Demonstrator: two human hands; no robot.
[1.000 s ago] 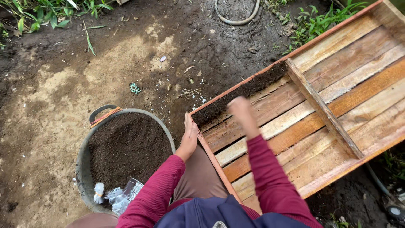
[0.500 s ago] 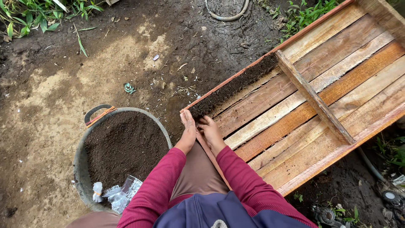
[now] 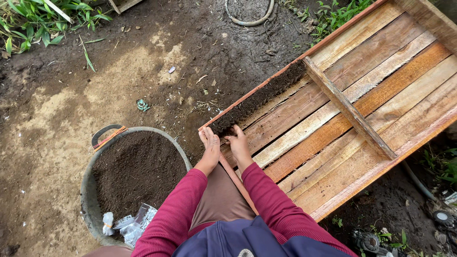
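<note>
Here, left to right:

Weeds (image 3: 38, 19): green blades in the upper left corner of the frame, on bare dirt.

Tub (image 3: 88, 178): grey, round, lower left; filled with dark soil (image 3: 135, 171). A handle with an orange strip sits at its upper rim, and clear plastic bags (image 3: 133, 223) lie at its lower edge.

Left hand (image 3: 210, 147): centre of the frame, just right of the tub. It rests flat on the near corner rail of the tray, fingers straight and together, gripping nothing. The wrist is straight and the red sleeve runs down to the lower centre.

Right hand (image 3: 239, 145): just beside the left, inside the tray. Fingers are loosely spread and point up-frame, tips touching the near end of the soil strip. It pinches nothing that can be seen.

Soil strip (image 3: 259, 97): a narrow dark band packed along the tray's upper-left rail, running from the hands up to the crossbar (image 3: 350, 109).

Tray (image 3: 381, 71): a wide plank frame filling the right half of the frame, its boards mostly bare.

Step in hand: judged from the pose, pressing and squaring the strip's near end against the corner.

Next move: likely needs more soil from the tub, so a hand must reach left.

Hose (image 3: 247, 19): a curved loop at the top centre.
</note>
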